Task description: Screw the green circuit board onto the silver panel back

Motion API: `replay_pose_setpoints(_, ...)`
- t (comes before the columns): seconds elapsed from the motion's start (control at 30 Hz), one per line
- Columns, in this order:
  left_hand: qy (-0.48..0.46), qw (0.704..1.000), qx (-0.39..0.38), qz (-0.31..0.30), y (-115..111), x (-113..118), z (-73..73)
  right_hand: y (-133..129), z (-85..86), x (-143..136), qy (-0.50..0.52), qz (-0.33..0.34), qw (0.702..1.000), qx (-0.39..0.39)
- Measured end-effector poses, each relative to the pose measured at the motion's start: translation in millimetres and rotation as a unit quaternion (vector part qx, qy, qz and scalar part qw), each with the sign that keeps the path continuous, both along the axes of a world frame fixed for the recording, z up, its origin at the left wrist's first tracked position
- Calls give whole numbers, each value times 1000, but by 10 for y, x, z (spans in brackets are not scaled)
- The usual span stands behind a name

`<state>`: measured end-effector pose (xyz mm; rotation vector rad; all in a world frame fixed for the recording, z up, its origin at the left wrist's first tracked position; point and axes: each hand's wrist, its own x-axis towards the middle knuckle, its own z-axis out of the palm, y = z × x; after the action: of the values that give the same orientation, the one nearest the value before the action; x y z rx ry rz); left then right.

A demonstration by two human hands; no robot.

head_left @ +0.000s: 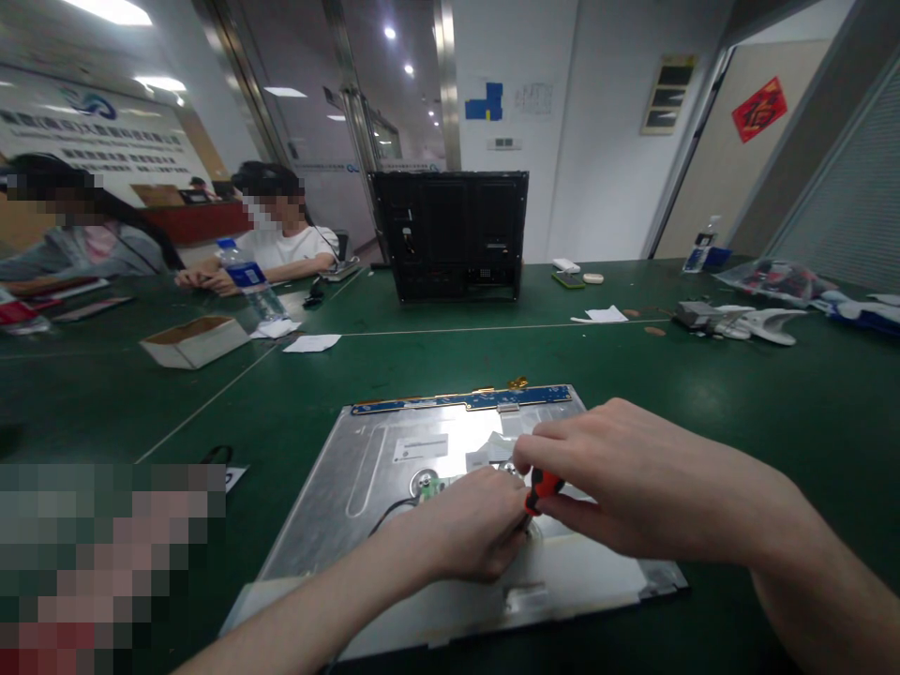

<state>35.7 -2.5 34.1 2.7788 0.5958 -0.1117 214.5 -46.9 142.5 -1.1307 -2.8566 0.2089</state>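
Can read 福 on the red paper diamond stuck to the door, lol. Can spot Chinese lettering under a blue swirl logo on the wall sign, but too blurry. Can't make out the blue bottle label or the tiny-print white sticker on the metal panel.

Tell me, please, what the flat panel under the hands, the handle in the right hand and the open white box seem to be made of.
Panel: probably bare metal, with a satin silver sheen and bright reflections. Handle: perhaps plastic or rubber, judging by its smooth red and black surface; much is hidden. Box: likely cardboard, matte white outside with brown inner walls.
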Motion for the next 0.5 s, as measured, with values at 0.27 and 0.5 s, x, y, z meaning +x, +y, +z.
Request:
replay_pose_setpoints(0.27, -12, 1000, -4, -8, -10, -7, 14, -7, 11, -18, -1, -1, 1000, -9)
replay_pose_setpoints(0.5, -12, 1000, 9, -13, -18, 7, 78, -22, -14, 39, -8, -10, 1000, -17)
